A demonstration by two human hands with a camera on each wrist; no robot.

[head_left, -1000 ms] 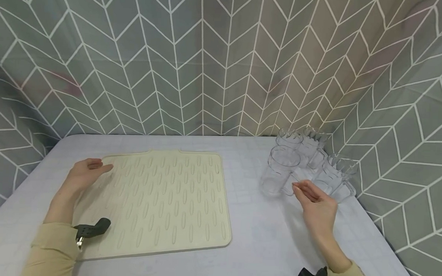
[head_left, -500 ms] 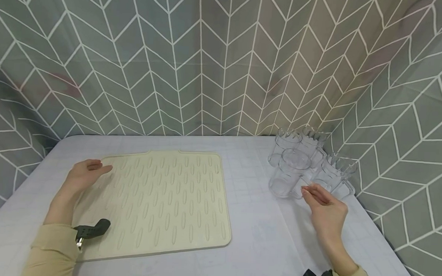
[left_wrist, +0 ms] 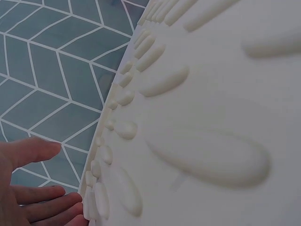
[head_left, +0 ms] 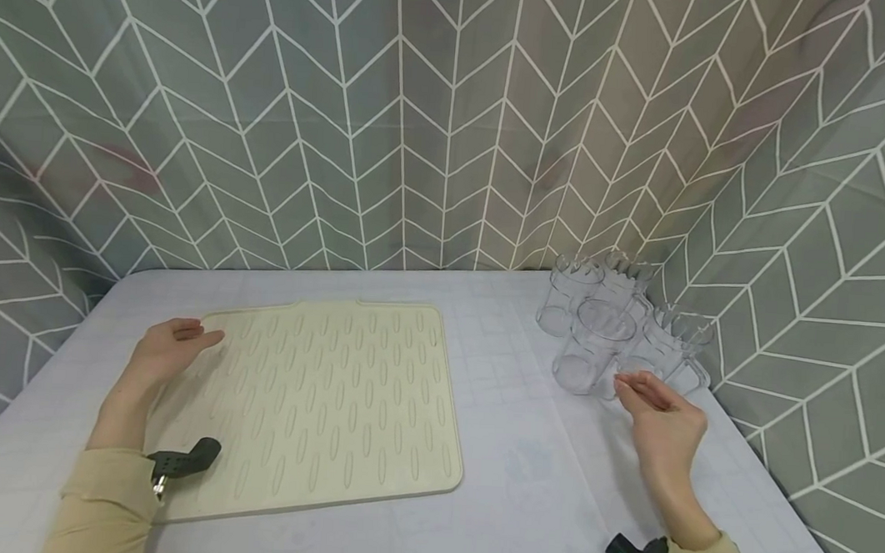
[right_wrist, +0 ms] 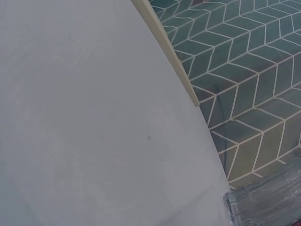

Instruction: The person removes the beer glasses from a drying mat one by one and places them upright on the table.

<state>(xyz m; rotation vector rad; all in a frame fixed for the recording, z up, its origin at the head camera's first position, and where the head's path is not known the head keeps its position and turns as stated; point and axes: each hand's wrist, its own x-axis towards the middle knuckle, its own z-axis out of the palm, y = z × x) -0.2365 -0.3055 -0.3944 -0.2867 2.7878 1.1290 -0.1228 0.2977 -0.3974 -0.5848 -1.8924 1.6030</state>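
A clear mug (head_left: 597,343) stands upright on the table at the right, and my right hand (head_left: 668,422) pinches its handle with thumb and fingers. In the right wrist view only part of the clear mug (right_wrist: 265,202) shows at the lower right corner; the hand is out of that view. My left hand (head_left: 168,352), fingers loosely extended, is over the back left corner of a cream drying mat (head_left: 375,407) with raised oval ridges. In the left wrist view, the thumb and fingers (left_wrist: 49,205) appear beside the mat's edge and hold nothing.
Several more clear mugs cluster close behind and beside the held one, among them a back left mug (head_left: 571,292) and a right mug (head_left: 664,347). A white cloth covers the table (head_left: 506,497). Patterned curtain (head_left: 435,126) encloses its back and sides.
My right hand has moved to the right with the mug, bringing it closer to the other mugs. My left hand and the mat have stayed put.
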